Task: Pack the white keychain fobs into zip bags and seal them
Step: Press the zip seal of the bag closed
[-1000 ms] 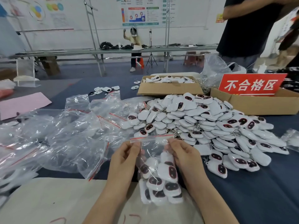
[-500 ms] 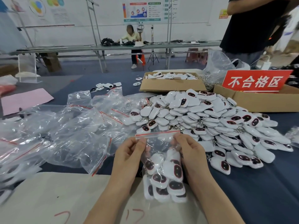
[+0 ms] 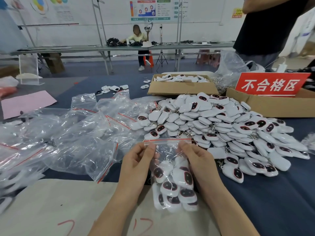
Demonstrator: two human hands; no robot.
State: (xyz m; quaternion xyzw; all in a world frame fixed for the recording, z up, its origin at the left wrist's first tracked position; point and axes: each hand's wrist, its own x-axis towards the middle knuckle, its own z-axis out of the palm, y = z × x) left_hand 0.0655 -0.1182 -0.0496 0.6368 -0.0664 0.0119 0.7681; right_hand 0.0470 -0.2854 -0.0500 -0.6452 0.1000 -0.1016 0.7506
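While the filled bag (image 3: 167, 151) stood upright at six o'clock, sealing looked to be the step in hand. Left hand (image 3: 136, 166) pinched the bag's top left corner, right hand (image 3: 197, 160) the right, both just under the red strip (image 3: 167, 140). Packed fobs (image 3: 175, 186) sat low inside. Loose fobs (image 3: 221, 126) at one o'clock, empty bags (image 3: 76, 138) at nine. Strip closure unclear. Next: press fingers along it, end to end.

The zip bag (image 3: 167, 150) was clear, glossy, crinkled plastic. The fobs (image 3: 209, 113) looked like smooth white plastic with shiny dark faces. Matt blue cloth covered the table (image 3: 281, 210); the far boxes (image 3: 182, 90) were brown cardboard.
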